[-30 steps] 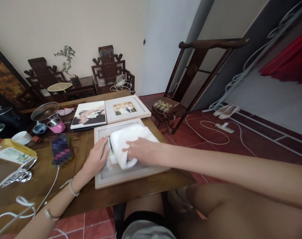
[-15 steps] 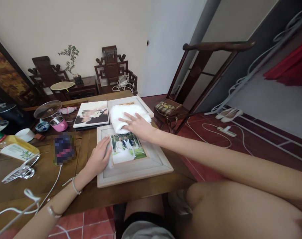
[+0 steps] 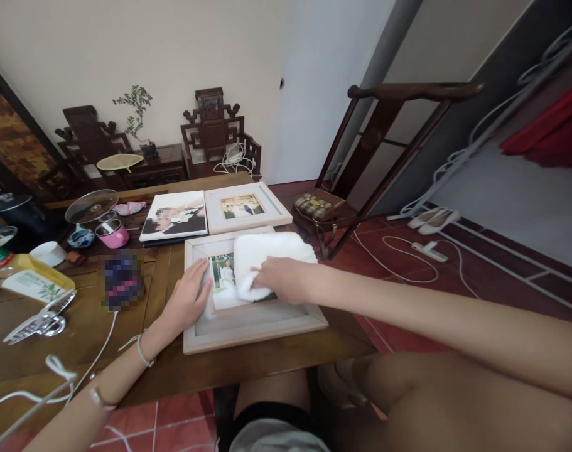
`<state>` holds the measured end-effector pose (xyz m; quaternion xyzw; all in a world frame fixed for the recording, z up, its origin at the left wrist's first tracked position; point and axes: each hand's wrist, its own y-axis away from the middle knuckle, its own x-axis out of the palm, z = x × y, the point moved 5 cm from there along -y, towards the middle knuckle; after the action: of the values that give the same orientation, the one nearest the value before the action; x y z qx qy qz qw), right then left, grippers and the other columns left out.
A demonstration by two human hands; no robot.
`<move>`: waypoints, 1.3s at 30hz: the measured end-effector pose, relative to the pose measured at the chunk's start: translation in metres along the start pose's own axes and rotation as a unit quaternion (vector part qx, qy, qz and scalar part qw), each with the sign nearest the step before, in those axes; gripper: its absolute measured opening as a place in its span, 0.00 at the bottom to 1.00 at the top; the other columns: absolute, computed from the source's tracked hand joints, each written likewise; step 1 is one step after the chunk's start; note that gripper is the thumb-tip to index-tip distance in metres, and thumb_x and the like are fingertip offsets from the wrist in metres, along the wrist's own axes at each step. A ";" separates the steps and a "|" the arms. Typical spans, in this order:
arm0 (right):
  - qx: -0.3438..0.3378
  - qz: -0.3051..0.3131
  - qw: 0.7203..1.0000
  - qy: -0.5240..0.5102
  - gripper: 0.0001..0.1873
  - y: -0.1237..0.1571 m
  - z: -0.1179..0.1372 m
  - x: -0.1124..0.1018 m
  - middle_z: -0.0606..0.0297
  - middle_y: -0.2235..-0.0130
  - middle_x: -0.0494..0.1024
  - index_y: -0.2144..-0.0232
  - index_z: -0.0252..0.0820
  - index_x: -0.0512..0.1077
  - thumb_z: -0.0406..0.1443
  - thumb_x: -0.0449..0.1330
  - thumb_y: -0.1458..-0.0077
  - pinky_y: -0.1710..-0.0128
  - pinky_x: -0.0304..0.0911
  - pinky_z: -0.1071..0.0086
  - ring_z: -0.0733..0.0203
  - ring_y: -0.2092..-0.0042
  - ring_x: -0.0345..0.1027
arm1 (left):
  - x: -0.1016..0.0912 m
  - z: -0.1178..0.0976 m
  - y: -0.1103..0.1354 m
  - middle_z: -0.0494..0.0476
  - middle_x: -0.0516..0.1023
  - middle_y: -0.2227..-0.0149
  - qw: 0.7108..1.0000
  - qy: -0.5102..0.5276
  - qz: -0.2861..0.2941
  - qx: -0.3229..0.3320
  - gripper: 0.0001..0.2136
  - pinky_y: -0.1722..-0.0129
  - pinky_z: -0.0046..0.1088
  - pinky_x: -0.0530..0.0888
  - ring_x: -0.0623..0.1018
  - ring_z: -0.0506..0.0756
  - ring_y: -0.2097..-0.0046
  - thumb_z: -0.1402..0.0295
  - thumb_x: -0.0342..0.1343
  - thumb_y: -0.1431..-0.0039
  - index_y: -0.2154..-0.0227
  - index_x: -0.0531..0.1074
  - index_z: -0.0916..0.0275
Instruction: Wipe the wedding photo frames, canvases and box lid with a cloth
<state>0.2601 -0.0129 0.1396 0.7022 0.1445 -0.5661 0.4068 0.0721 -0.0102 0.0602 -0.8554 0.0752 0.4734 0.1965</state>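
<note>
A pale wooden picture frame (image 3: 248,331) lies flat near the table's front edge, with a photo (image 3: 223,275) of a couple at its centre. My left hand (image 3: 189,300) rests on the frame's left side, its fingers stretched out and flat. A folded white cloth (image 3: 274,248) covers the right part of the photo. My right hand (image 3: 283,277) bears on this cloth with bent fingers gripping its near part; some of the fingers are hidden. Just behind, a second pale frame (image 3: 280,210) holds another photo (image 3: 241,206).
Left of the rear frame lies a photo album (image 3: 175,216). A pink mug (image 3: 112,233), an oil bottle (image 3: 36,279), a silver hair clip (image 3: 43,323) and a blurred-out dark object (image 3: 120,280) with a white cable stand further left. A wooden chair (image 3: 380,125) carries a checked bag (image 3: 314,206).
My right hand has drawn the white cloth from the rear frame toward me onto the near frame's photo, uncovering the rear photo. Its fingers have gone from spread to bent. My left hand stays put.
</note>
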 end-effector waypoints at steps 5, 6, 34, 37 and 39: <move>-0.038 0.105 0.992 -0.055 0.30 0.035 0.026 -0.007 0.57 0.59 0.80 0.51 0.50 0.76 0.21 0.56 0.54 0.71 0.64 0.68 0.52 0.63 0.76 | 0.002 -0.003 -0.002 0.67 0.63 0.36 1.000 0.004 -0.008 0.004 0.22 0.37 0.50 0.59 0.61 0.62 0.35 0.61 0.43 0.32 0.39 0.61 0.64; -0.040 0.104 0.991 -0.068 0.30 0.039 0.029 -0.008 0.58 0.61 0.80 0.52 0.51 0.77 0.22 0.56 0.55 0.73 0.62 0.68 0.53 0.65 0.76 | 0.003 -0.004 -0.002 0.67 0.63 0.37 1.000 0.005 -0.009 0.004 0.22 0.37 0.50 0.59 0.62 0.62 0.35 0.61 0.43 0.32 0.39 0.61 0.64; -0.112 -0.171 0.978 0.038 0.33 -0.112 0.005 -0.025 0.56 0.39 0.67 0.40 0.46 0.64 0.22 0.51 0.46 0.48 0.64 0.58 0.47 0.35 0.53 | 0.007 0.008 -0.007 0.68 0.70 0.43 1.000 -0.001 -0.007 0.009 0.19 0.40 0.48 0.64 0.68 0.65 0.40 0.63 0.45 0.33 0.44 0.67 0.65; -0.068 -0.141 0.988 0.009 0.31 -0.110 0.005 -0.029 0.52 0.44 0.72 0.41 0.48 0.66 0.23 0.53 0.46 0.52 0.65 0.59 0.47 0.44 0.66 | 0.002 0.007 -0.004 0.68 0.70 0.43 1.000 -0.003 -0.010 0.014 0.18 0.41 0.48 0.65 0.68 0.64 0.39 0.65 0.45 0.33 0.45 0.67 0.65; -0.042 -0.125 0.991 0.001 0.30 -0.102 0.000 -0.030 0.50 0.44 0.71 0.42 0.49 0.68 0.24 0.55 0.46 0.54 0.66 0.60 0.47 0.49 0.71 | -0.001 0.007 -0.002 0.68 0.69 0.42 1.000 -0.004 -0.014 0.019 0.18 0.40 0.48 0.65 0.67 0.63 0.39 0.66 0.45 0.34 0.44 0.67 0.65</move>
<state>0.1830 0.0587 0.1249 0.6617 0.2553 -0.6051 0.3616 0.0669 -0.0057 0.0579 -0.8505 0.0712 0.4724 0.2201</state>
